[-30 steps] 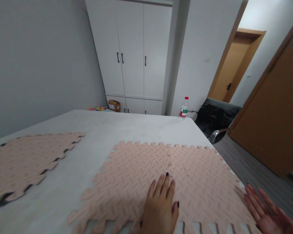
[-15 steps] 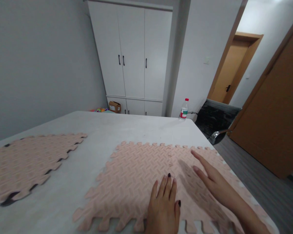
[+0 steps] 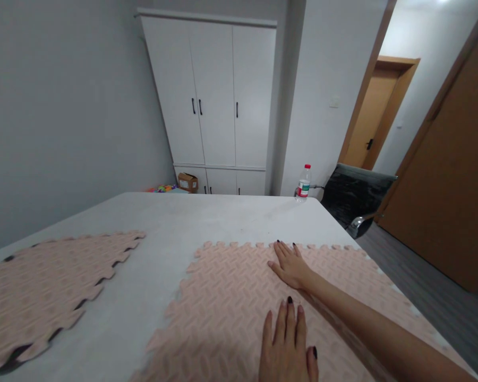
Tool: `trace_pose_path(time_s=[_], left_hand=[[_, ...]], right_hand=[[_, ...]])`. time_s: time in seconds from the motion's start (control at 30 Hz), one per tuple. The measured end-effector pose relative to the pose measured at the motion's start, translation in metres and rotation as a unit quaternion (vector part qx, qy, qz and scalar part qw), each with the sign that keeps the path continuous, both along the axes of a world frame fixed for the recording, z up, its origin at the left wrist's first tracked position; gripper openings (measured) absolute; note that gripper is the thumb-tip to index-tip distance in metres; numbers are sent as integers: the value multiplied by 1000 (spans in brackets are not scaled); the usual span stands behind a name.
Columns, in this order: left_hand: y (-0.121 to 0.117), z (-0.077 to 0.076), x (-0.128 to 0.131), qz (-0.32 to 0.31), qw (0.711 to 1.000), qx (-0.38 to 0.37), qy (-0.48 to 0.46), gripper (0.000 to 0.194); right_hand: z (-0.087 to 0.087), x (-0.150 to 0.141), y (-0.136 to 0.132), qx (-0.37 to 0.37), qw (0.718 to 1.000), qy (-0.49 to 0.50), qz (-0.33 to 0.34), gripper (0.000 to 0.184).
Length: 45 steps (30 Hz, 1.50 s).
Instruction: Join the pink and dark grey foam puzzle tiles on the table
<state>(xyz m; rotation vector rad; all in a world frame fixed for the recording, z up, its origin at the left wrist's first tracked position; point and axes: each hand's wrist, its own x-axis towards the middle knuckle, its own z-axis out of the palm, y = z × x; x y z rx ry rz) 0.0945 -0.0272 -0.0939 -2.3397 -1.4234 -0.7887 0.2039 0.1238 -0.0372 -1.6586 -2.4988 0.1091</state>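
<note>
Head view: we list one pink mat (image 3: 223,297), on the white table (image 3: 183,212) at near right, its two halves, we judge, already joined; left hand (image 3: 287,350) near, right hand (image 3: 295,269) at its far edge, both flat on it, fingers slightly apart, gripping nothing; second mat (image 3: 51,286), left, lying separate, not joined.

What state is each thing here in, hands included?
Right-side pink textured foam mat: lying flat
Left-side pink textured foam mat: lying apart from it
Left hand: open, palm down on the right-side mat
Right hand: open, palm down at that mat's far edge
Clear red-capped plastic bottle: upright, cap on
Tall white cabinet: doors shut
</note>
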Motion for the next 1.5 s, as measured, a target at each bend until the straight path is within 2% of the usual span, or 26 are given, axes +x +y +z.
trace_pose_path(time_s=[0.1,0.2,0.3,0.4,0.5,0.67,0.77,0.83,1.03,1.27,1.37,1.5], left_hand=[[-3,1,5,3,999,-10,-34,53],[-10,18,5,3,998,-33,-45,51],[-18,38,3,1,997,-71,-38,50],[-26,47,3,15,995,-90,-37,51],[-28,41,4,32,995,-88,-33,54],[-20,10,6,29,998,-35,-48,56],[-17,-2,11,44,997,-39,-59,54],[-19,-1,15,61,995,-52,-52,50],[-32,15,18,84,994,-66,-19,49],[-38,13,21,93,993,-66,-16,50],[-42,27,20,81,992,-93,-7,49],[-50,65,5,27,984,-178,3,51]], right_hand=[[2,-1,0,22,1000,-12,-1,70],[0,-4,-3,32,999,-14,-5,68],[-3,-8,-9,46,998,-17,-45,70],[-6,-13,-15,57,994,-24,-93,73],[-4,-13,-19,40,994,-17,-96,74],[-2,-7,-28,13,998,0,-58,76],[-4,-3,-35,5,999,8,-44,76],[-4,-3,-38,2,999,13,-45,75],[0,-4,-44,34,998,14,-46,73],[-4,-9,-50,53,996,15,-75,71],[-3,-9,-51,46,996,20,-76,71],[0,-8,-55,27,996,16,-87,70]])
